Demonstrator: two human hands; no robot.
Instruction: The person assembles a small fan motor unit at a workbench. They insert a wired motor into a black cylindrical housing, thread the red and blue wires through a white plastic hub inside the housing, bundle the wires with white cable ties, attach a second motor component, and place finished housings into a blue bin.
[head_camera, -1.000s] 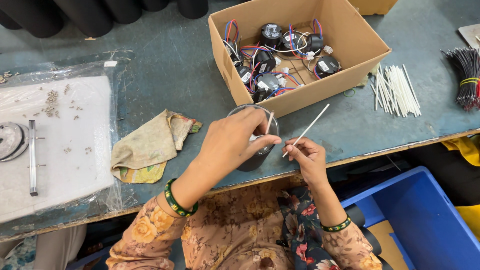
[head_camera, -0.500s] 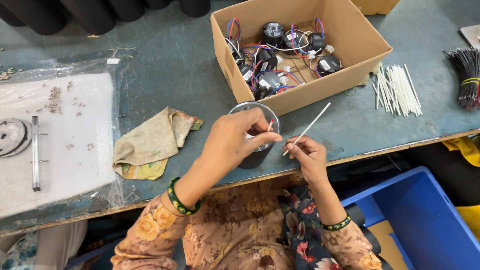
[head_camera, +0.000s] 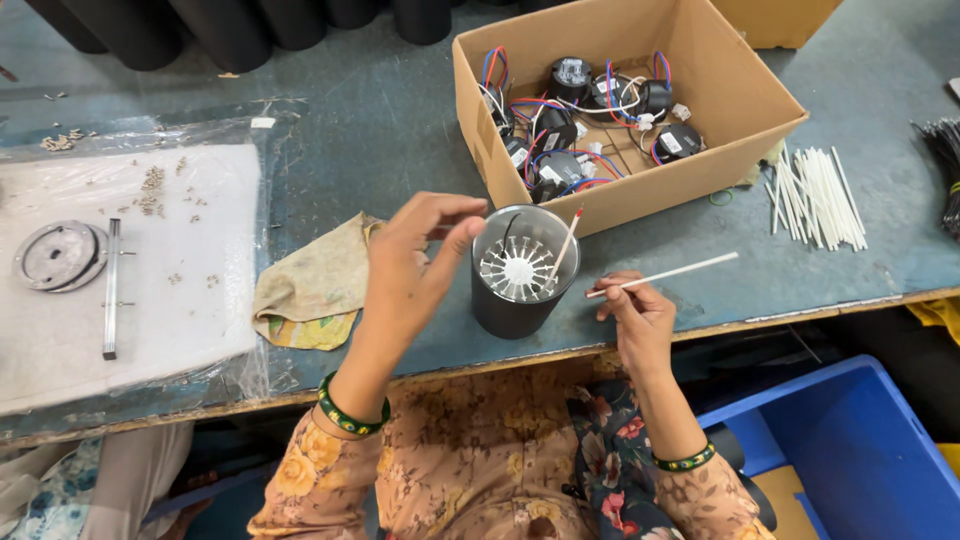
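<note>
Black cylindrical housing (head_camera: 522, 272) stands upright near the table's front edge, between the two hands, open end up; a white finned ring shows inside.

Left hand (head_camera: 412, 262) hovers just left of the housing's rim, fingers loosely curled with thumb and forefinger tips close together. Whether anything thin is pinched there, I cannot tell. It does not touch the housing.

Right hand (head_camera: 632, 312) sits just right of the housing, low by the table edge, pinching a thin white sleeve tube (head_camera: 665, 274) that points away to its right.

One red-tipped white tube (head_camera: 564, 244) already stands tilted in the housing, on the side toward the right hand, and a dark wire rises near the far rim. Judged from that: one tube is seated, a second is in hand and not yet placed (most fin slots look bare).

Beyond the right hand, a loose pile of white tubes (head_camera: 815, 185) lies in stock on the grey-green tabletop (head_camera: 350, 130). Past the housing sits a brown cardboard box (head_camera: 730, 95) of small black parts with coloured wires. Left of the left hand lies a crumpled yellowish cloth (head_camera: 310, 285), then a clear plastic sheet (head_camera: 150, 260) carrying a round metal disc (head_camera: 55, 255).
</note>
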